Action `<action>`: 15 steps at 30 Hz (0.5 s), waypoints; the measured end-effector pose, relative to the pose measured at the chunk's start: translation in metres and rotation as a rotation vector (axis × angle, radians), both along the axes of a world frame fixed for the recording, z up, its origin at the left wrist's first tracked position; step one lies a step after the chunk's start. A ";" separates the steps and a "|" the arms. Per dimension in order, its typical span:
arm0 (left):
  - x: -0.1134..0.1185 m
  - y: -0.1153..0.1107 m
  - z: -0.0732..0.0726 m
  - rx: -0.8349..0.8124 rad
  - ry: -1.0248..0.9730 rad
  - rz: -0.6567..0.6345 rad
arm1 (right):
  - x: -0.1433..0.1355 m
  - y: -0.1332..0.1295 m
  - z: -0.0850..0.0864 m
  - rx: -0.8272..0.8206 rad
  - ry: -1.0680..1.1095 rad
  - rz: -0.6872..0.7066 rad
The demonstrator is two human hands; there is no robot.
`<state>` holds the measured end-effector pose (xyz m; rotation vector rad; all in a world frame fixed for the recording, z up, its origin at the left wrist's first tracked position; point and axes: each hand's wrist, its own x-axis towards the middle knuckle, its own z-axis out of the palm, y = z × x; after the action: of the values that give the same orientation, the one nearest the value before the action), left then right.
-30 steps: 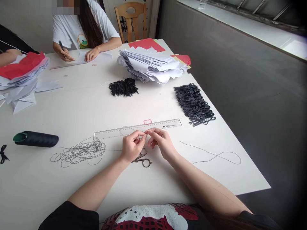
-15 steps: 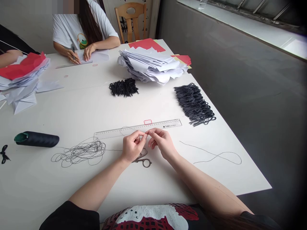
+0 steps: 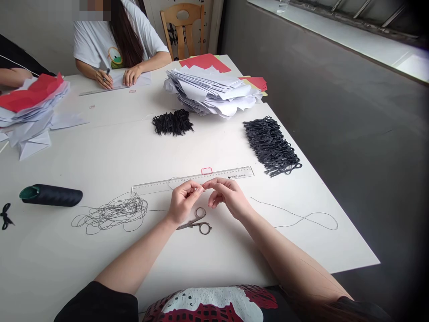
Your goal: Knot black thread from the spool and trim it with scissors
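Note:
My left hand [image 3: 183, 201] is closed, thumb against forefinger, on the thin dark thread [image 3: 157, 210] that leads from a loose tangle of thread [image 3: 114, 212]. Fingertips of my right hand [image 3: 229, 197] meet those of my left; its fingers are bent, and what they pinch is too small to make out. Both hands are above the table, just in front of a clear ruler [image 3: 194, 176]. Scissors [image 3: 196, 223] lie below and between the hands. A dark thread spool [image 3: 52, 195] lies left of the tangle.
A looped thread [image 3: 311, 219] lies at the right. Further back are two bunches of black cords [image 3: 172, 123] [image 3: 272, 145], a pile of white papers [image 3: 211, 91] and red paper [image 3: 36, 91]. Across the table [image 3: 110, 152], a person in a white shirt [image 3: 100, 47] holds a pen.
My left hand has shifted slightly left, uncovering more of the scissors. My right fingers have straightened a little. The person opposite has moved their hands slightly.

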<state>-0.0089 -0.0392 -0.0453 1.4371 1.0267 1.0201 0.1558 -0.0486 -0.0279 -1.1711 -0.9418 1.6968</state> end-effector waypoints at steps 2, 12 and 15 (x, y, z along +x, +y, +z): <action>-0.001 0.002 0.001 -0.026 -0.042 -0.030 | 0.003 0.001 0.000 0.049 -0.030 0.046; -0.001 0.001 0.001 -0.059 -0.061 -0.056 | 0.004 0.002 -0.004 0.110 -0.094 0.067; -0.001 0.001 0.000 -0.059 -0.055 -0.044 | 0.004 0.002 -0.004 0.132 -0.120 0.072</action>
<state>-0.0101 -0.0377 -0.0453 1.3707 0.9738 0.9842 0.1599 -0.0471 -0.0315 -1.1727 -1.1646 1.6081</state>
